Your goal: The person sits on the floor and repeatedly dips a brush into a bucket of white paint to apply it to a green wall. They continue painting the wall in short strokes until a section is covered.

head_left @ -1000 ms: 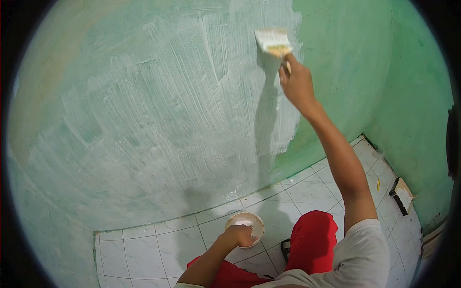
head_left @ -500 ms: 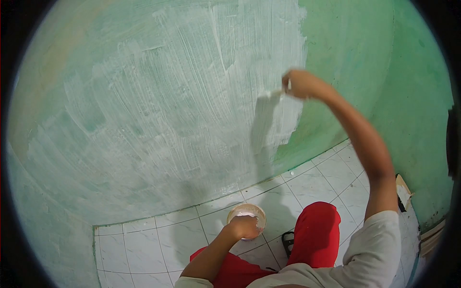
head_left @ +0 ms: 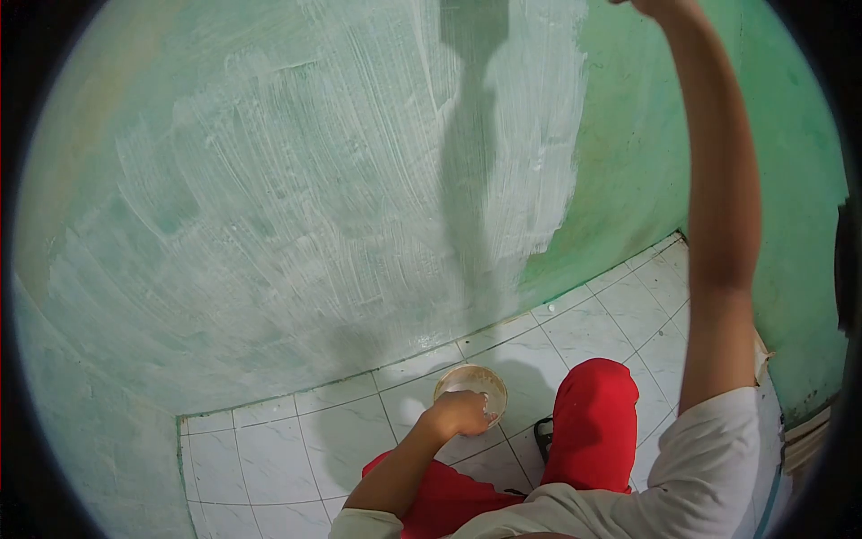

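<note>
My left hand (head_left: 461, 412) is closed on a small round paint tub (head_left: 470, 372), its fingers over the side. White paint shows inside the tub, held low above the tiled floor. High at the top edge of the view, my right hand (head_left: 658, 4) is partly cut off, its arm stretched up. The paintbrush that it grips is out of frame now; the earlier frame shows it pinched in the fingers. Streaky white paint covers much of the green wall (head_left: 359, 180) before me, and my arm's shadow falls on it.
White tiles (head_left: 260, 458) cover the floor up to the wall's foot. Bare green wall (head_left: 628, 135) continues to the corner at right. My red-clad knee (head_left: 594, 404) and a dark sandal (head_left: 542, 438) are below. Wooden pieces (head_left: 808, 440) lie at the lower right.
My right hand has swept upward from mid-wall to the top edge, taking the brush out of view. My left hand and the tub have shifted slightly right and up in the view.
</note>
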`<action>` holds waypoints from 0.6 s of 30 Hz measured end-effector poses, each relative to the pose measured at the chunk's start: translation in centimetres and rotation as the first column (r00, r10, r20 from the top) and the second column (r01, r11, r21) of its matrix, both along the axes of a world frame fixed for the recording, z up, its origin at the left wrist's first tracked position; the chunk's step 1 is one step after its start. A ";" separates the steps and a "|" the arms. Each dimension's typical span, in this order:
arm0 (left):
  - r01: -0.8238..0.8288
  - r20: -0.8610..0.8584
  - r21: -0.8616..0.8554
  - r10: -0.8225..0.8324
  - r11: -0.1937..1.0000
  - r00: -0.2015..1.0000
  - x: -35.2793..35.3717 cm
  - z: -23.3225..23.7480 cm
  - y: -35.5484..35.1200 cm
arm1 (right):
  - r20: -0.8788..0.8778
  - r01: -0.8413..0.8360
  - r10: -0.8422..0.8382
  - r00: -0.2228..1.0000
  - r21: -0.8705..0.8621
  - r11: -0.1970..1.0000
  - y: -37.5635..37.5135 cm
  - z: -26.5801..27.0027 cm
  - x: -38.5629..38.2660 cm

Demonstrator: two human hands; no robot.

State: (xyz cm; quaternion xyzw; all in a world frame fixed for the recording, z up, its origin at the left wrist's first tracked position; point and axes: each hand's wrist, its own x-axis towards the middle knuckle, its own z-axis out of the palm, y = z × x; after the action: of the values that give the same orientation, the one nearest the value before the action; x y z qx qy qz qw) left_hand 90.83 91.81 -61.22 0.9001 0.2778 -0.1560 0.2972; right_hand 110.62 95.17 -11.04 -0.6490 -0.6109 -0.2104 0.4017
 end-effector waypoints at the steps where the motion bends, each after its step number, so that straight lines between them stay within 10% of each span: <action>1: -0.003 0.005 0.011 0.003 1.000 1.000 -0.2 0.1 -0.1 | -0.025 -0.049 0.049 0.998 0.024 0.999 0.7 -1.5 0.3; 6: -0.004 0.015 0.017 0.004 1.000 1.000 -0.9 -0.3 -0.3 | 0.135 -0.202 0.153 0.979 0.527 0.826 11.5 -17.9 -0.8; 18: 0.044 -0.006 -0.004 -0.044 0.999 0.999 -0.6 0.3 -0.6 | -0.188 -0.017 0.002 0.982 -0.075 0.997 5.2 -43.3 -4.6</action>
State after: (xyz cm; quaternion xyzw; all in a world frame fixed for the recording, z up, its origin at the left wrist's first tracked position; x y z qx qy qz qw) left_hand 90.26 91.19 -60.96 0.9049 0.2584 -0.1660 0.2946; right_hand 105.98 100.36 -54.35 -0.6778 -0.5810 -0.1228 0.4336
